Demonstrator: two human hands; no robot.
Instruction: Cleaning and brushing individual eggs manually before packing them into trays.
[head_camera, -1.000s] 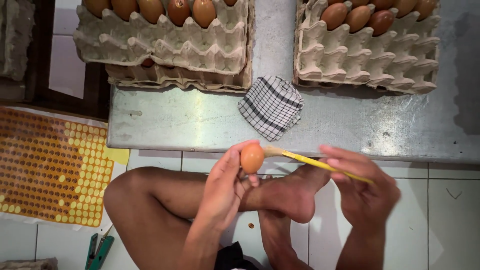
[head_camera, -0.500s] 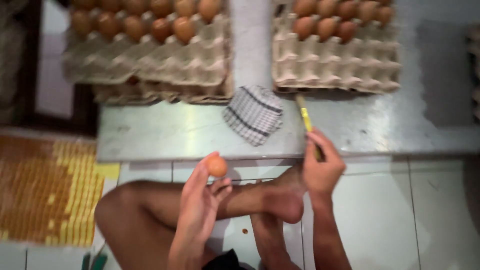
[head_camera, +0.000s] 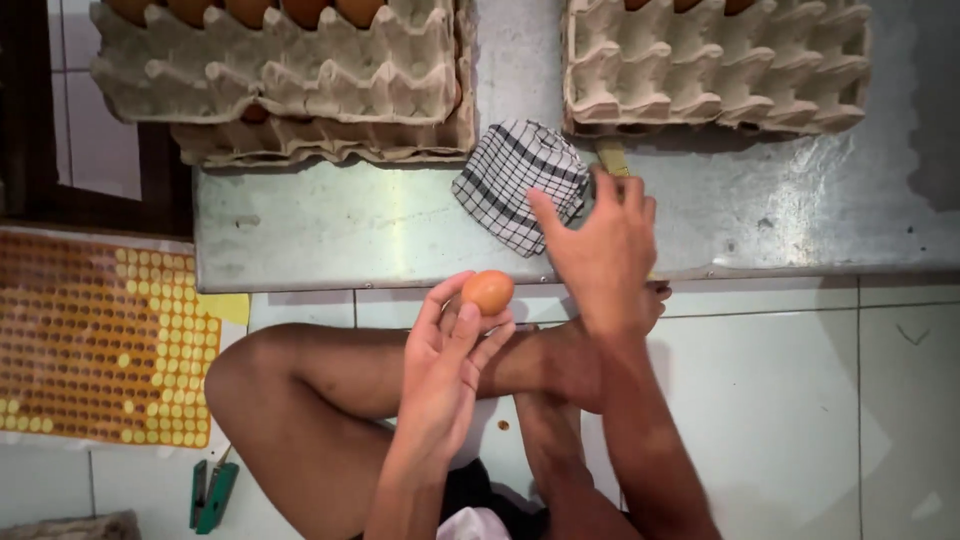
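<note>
My left hand (head_camera: 445, 365) pinches a small brown egg (head_camera: 488, 291) at its fingertips, above my knee. My right hand (head_camera: 600, 240), fingers spread, reaches at twelve o'clock over a checkered cloth (head_camera: 515, 180) on the low metal table (head_camera: 330, 225). The grey cardboard egg trays (head_camera: 275, 85) look partly filled; this egg is not yet placed. My palm hides a yellow strip (head_camera: 612, 158) beneath.

Both forearms are bare, with no sleeves, watch or rings on the left hand (head_camera: 445, 365) or the right hand (head_camera: 603, 245). The legs and feet are bare too. Dark shorts (head_camera: 480, 492) show at the lap.
</note>
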